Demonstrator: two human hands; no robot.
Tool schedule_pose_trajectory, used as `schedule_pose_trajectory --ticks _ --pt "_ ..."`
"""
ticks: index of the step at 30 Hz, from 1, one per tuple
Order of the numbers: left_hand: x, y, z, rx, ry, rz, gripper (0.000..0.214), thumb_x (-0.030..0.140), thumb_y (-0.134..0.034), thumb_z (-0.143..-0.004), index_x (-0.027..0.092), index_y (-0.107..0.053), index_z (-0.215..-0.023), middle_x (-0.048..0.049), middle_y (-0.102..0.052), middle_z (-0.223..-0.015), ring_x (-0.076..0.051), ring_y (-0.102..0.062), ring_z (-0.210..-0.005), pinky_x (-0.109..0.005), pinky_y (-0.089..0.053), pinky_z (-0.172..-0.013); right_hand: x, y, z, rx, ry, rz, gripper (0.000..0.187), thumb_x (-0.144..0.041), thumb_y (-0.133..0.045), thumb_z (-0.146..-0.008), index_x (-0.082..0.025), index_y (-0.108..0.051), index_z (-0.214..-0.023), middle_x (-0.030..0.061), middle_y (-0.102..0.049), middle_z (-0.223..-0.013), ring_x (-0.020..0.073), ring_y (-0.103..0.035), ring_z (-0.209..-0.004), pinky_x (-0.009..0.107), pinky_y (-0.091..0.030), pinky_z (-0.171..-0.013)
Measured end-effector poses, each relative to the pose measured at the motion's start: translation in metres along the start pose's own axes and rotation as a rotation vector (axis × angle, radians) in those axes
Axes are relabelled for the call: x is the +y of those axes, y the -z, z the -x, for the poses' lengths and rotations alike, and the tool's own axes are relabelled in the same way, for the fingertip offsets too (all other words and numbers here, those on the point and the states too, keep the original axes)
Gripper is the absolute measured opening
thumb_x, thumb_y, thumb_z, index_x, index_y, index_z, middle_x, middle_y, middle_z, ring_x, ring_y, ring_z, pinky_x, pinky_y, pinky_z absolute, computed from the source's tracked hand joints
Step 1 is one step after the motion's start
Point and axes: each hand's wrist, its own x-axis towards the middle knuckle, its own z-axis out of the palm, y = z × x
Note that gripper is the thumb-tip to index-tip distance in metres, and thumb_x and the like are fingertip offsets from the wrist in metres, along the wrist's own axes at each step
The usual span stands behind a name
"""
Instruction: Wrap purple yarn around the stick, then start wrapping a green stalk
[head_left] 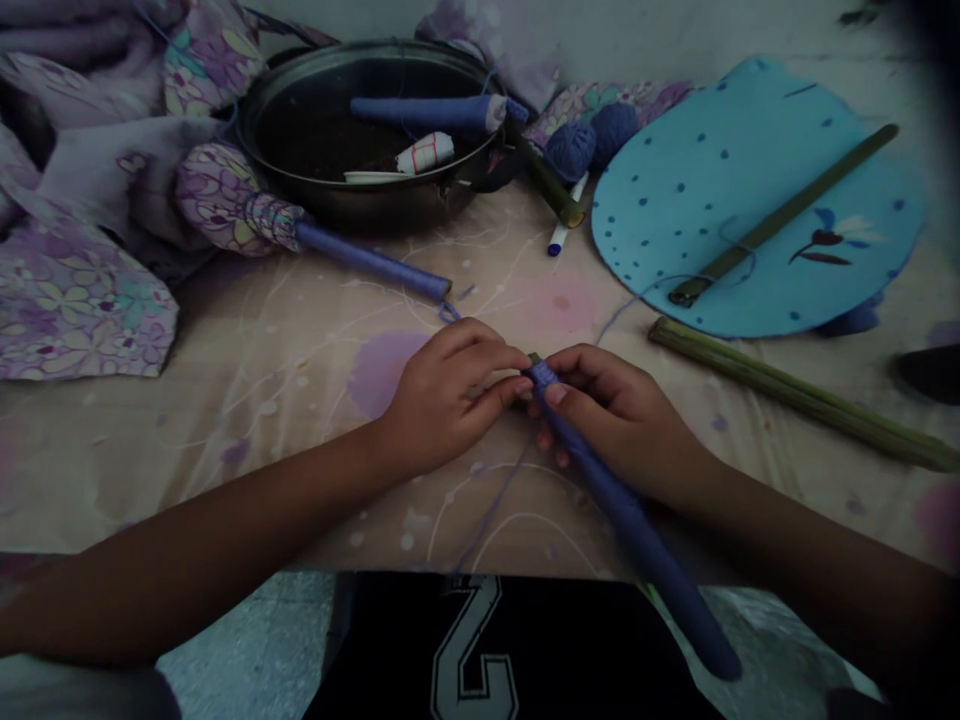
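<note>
A stick wound with purple-blue yarn (pixel 626 510) slants from the middle of the table over its front edge, a bit of bare green showing at its upper end. My right hand (pixel 622 415) is closed round it just below that end, thumb lying along the yarn. With thumb and fingertips drawn together, my left hand (pixel 450 395) pinches at the tip; whether a strand lies between them is hidden. A loose yarn strand (pixel 495 505) trails from under my hands to the table's front edge. Beyond my left hand lies another yarn-wrapped handle (pixel 375 262) with a flowered cloth head (pixel 232 200).
A dark pan (pixel 360 205) at the back holds a wrapped stick (pixel 427 112) and a white roll (pixel 425 153). Yarn balls (pixel 570 150) and a marker (pixel 566 215) lie beside it. On the right are a blue dotted mat (pixel 652 230) and green stalks (pixel 795 395). Flowered fabric (pixel 82 290) covers the left.
</note>
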Motion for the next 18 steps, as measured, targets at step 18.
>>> schedule_pose_trajectory --ticks 18 --pt "0.0057 -0.0035 -0.0015 -0.118 -0.049 -0.238 0.009 0.02 -0.049 -0.084 0.015 -0.055 -0.079 -0.0038 -0.055 -0.074 -0.015 -0.051 -0.074 -0.028 -0.045 -0.067 -0.004 -0.0038 -0.0004 0.05 -0.061 -0.079 0.016 -0.029 -0.06 -0.077 -0.02 -0.048 -0.082 -0.0042 -0.057 -0.058 0.0072 -0.051 -0.043 0.018 -0.042 -0.04"
